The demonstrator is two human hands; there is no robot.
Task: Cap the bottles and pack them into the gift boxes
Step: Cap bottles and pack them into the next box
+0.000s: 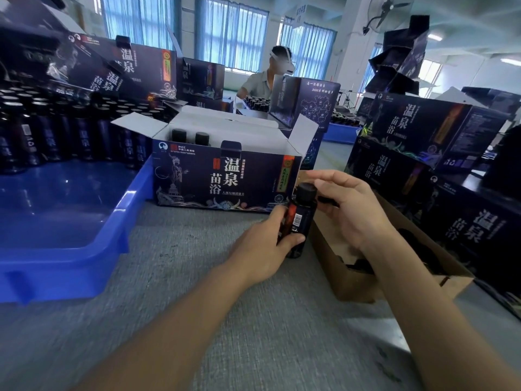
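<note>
Packing workshop, stacked gift boxes [428, 131], bottle trays [70, 249], wall fan [387, 12]

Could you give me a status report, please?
Left hand grips dark bottle, black cap on. Right hand at cap, grip unclear. Dark cardboard gift box open.

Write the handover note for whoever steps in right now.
Left hand grips a bottle in front of the open gift box.
Right hand is at the bottle's cap; its grip is too blurred to tell.
Done: two capped bottles stand in the gift box.
More bottles stand in the blue tray.
Left: finish this cap, pack the bottle, carry on.
</note>
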